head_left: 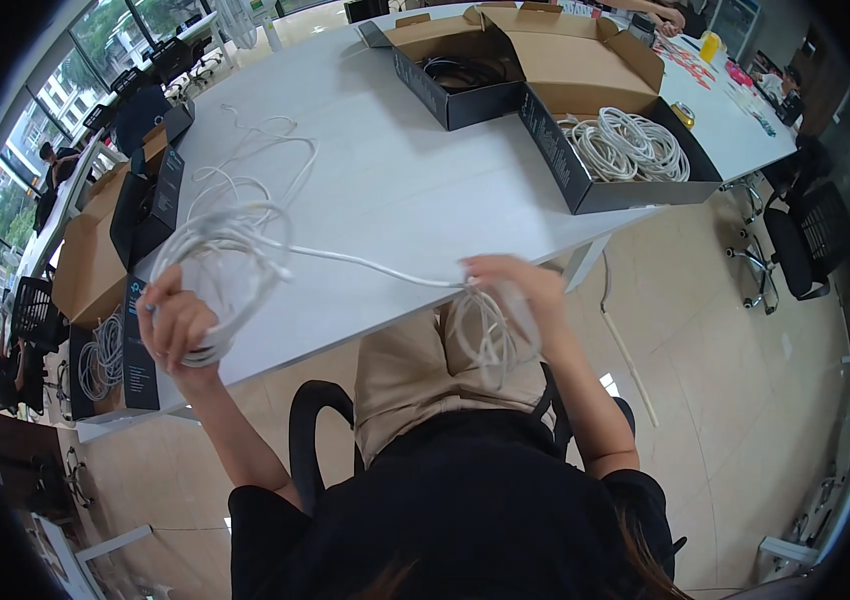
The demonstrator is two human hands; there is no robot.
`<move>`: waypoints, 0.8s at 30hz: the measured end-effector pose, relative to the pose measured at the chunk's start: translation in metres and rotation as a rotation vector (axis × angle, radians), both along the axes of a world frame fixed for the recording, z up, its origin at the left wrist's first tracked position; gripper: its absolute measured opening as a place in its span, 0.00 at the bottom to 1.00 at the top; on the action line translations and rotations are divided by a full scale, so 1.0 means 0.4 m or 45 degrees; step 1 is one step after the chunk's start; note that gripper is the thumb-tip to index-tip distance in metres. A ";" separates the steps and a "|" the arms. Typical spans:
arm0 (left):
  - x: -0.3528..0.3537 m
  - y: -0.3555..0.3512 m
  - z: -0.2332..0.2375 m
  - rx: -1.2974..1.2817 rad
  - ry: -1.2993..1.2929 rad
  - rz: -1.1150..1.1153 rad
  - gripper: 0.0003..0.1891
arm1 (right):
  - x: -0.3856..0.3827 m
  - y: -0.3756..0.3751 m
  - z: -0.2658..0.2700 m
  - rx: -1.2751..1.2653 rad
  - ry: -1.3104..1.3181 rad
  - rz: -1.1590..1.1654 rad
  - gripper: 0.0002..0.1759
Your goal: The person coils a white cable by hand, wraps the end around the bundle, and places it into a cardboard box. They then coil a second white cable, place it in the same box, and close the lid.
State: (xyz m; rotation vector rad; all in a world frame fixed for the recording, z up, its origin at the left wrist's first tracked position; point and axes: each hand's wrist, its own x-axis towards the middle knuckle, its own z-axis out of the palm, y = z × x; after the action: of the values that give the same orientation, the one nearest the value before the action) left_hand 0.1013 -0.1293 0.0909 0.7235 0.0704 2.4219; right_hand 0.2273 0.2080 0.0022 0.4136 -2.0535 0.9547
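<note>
My left hand (pixel 179 318) is closed around a large coil of white cable (pixel 245 235), held up over the left part of the table (pixel 385 170). From that coil a taut stretch of the cable runs across to my right hand (pixel 523 283). That hand is closed on the cable at the table's front edge, slightly smeared by motion. Below its fingers hang smaller loose cable loops (pixel 490 340), blurred, above my lap. Behind the left coil, loose wavy lengths of white cable (pixel 235 180) lie on the tabletop.
An open box (pixel 635 195) of coiled white cables stands at the right, beside an open box (pixel 435 95) holding dark cable. More open boxes (pixel 140 365) line the left edge. Another person's hands (pixel 660 15) are at the far right. An office chair (pixel 810 240) stands right.
</note>
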 end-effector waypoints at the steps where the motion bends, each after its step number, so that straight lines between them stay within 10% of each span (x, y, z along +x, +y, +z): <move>1: -0.014 -0.020 -0.005 0.074 -0.090 0.020 0.08 | 0.024 0.023 0.011 -0.195 0.003 -0.083 0.08; 5: -0.065 -0.123 -0.049 0.253 -0.188 0.185 0.06 | 0.118 0.166 0.027 -1.017 0.095 -0.435 0.11; 14: -0.075 -0.120 -0.069 -0.136 0.087 0.398 0.05 | 0.283 0.364 -0.037 -1.355 0.240 -0.960 0.16; 24: -0.057 0.004 -0.001 -0.198 0.169 0.271 0.04 | 0.313 0.314 -0.057 -1.044 -0.600 -0.393 0.11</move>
State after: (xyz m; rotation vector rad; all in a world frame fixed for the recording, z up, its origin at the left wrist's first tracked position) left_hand 0.0785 -0.1278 0.0905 0.8402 0.4032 2.5296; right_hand 0.3526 0.3335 -0.0205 -0.5913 -1.8190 1.6763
